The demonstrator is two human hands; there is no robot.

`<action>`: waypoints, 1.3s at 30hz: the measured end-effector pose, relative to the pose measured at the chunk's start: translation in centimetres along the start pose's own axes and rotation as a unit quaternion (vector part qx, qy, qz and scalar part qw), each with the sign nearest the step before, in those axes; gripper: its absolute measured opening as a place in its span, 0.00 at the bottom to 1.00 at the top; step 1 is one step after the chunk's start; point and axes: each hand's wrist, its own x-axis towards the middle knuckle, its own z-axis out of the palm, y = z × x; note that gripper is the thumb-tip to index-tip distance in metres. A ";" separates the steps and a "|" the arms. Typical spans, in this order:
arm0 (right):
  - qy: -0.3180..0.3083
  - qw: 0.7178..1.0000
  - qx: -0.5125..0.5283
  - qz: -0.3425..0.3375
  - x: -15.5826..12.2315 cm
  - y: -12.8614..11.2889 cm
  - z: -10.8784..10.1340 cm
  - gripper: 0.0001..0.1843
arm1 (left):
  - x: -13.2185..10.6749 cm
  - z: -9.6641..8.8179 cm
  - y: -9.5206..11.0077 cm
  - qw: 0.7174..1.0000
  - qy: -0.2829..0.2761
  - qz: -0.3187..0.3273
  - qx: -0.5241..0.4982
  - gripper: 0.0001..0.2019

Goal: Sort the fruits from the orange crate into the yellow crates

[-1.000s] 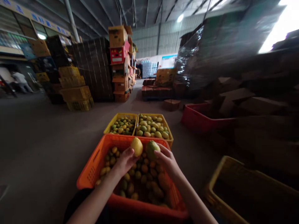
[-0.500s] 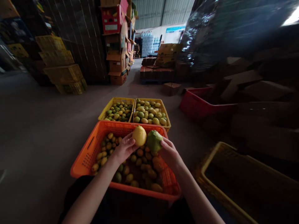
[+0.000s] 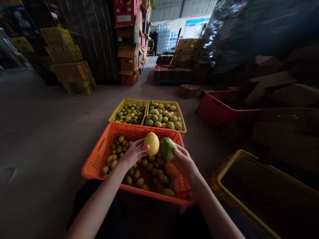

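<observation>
My left hand [image 3: 134, 153] grips a yellow fruit [image 3: 152, 143] and my right hand [image 3: 184, 162] grips a green fruit [image 3: 166, 149]. Both fruits are held side by side, touching, above the far part of an orange crate [image 3: 99, 156] that holds several small yellow and green fruits. Beyond it on the floor stand two yellow crates, the left crate [image 3: 114, 114] and the right crate [image 3: 181, 114], each full of green and yellow fruit.
A red crate [image 3: 214, 111] stands at the right, and a yellow crate [image 3: 231, 166] sits near my right arm. Stacked yellow crates [image 3: 71, 71] and cardboard boxes [image 3: 129, 49] line the back left. Bare concrete floor [image 3: 45, 132] spreads to the left.
The view tilted down and shifted a little between frames. Both hands keep the same fruits, which came closer together and now touch above the orange crate.
</observation>
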 end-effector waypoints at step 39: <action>0.048 0.997 0.045 -0.051 0.9 1.0 0.5 0.18 | -0.1 0.6 -0.1 0.987 0.010 -0.002 -0.159 0.16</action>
